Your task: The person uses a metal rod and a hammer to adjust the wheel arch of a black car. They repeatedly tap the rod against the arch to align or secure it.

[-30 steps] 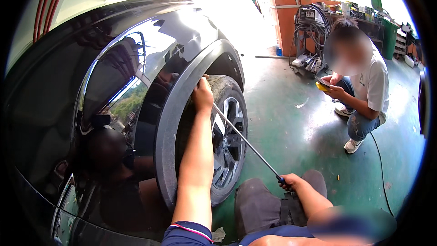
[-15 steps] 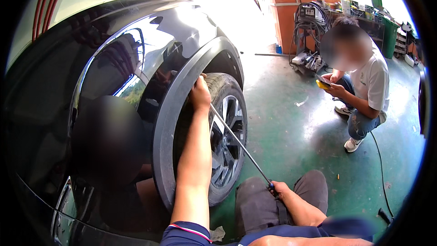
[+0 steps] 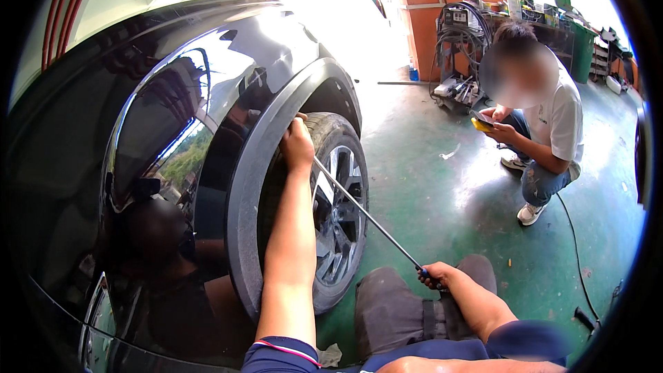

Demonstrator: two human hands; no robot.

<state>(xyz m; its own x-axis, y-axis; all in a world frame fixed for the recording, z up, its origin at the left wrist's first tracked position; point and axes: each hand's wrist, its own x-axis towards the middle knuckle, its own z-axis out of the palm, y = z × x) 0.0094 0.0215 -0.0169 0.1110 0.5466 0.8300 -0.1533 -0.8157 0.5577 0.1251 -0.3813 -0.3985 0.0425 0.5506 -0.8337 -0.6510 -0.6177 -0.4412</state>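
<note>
Hands well apart: R hand [image 3: 436,275] wrapped round the handle [image 3: 423,273] of a long metal rod [image 3: 369,215] slanting across the wheel [image 3: 338,224]; L hand [image 3: 298,144] at the arch trim [image 3: 243,224], grip unclear from here. Rod looks stiff, prob. fairly light, shaft maybe slick; handle's the best hold, approx. mid-length.

No words or numbers can be read. Well beyond the right hand [image 3: 434,275], up and to its right, the white shirt [image 3: 568,112] bears a small dark print, too small to make out. Farther off, above the right hand, the front of the cable-hung machine [image 3: 456,15] has marks, also illegible.
</note>
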